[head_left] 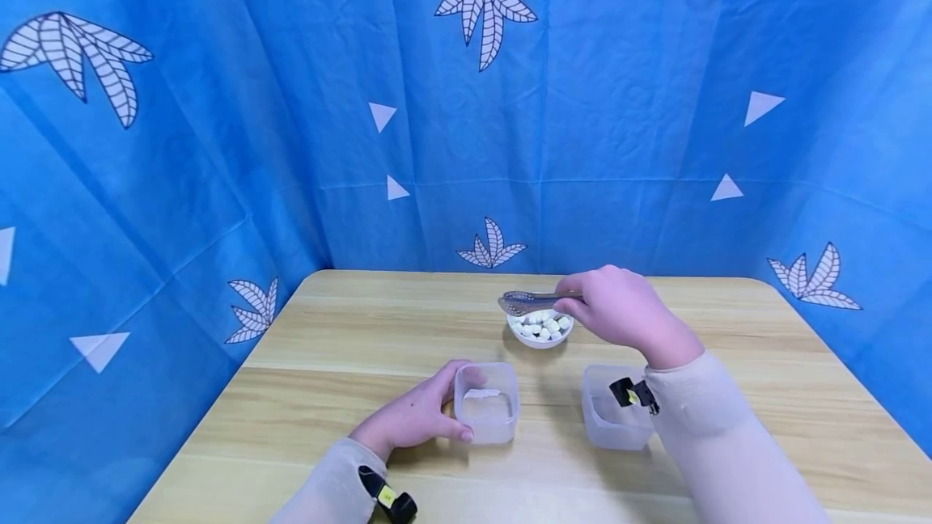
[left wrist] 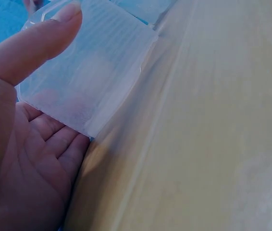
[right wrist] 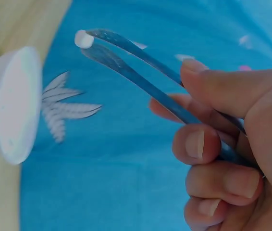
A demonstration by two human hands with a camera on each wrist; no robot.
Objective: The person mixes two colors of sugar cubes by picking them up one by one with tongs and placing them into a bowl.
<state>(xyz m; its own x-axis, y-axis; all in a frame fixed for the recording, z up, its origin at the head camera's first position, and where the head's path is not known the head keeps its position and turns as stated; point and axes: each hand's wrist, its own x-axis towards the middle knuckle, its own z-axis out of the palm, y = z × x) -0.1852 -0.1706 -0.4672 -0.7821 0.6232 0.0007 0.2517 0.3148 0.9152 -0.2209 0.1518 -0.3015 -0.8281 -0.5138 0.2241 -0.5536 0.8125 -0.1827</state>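
My right hand (head_left: 619, 306) grips metal tongs (head_left: 526, 303) above a white bowl (head_left: 540, 344) holding several small white pieces (head_left: 544, 328). Between the tong tips sits one round white piece (right wrist: 83, 39), clear in the right wrist view and held away from the bowl. A square translucent plastic container (head_left: 497, 433) stands on the table, with my left hand (head_left: 418, 417) around its left side. In the left wrist view the thumb lies along one side and the other fingers reach to the far side. A pale strip shows inside the container; I cannot tell what it is.
A second translucent container (head_left: 615, 437) stands to the right, partly hidden under the right sleeve and its black wrist strap. The wooden table (head_left: 349, 330) ends at a blue patterned curtain (head_left: 612, 103) behind and at both sides.
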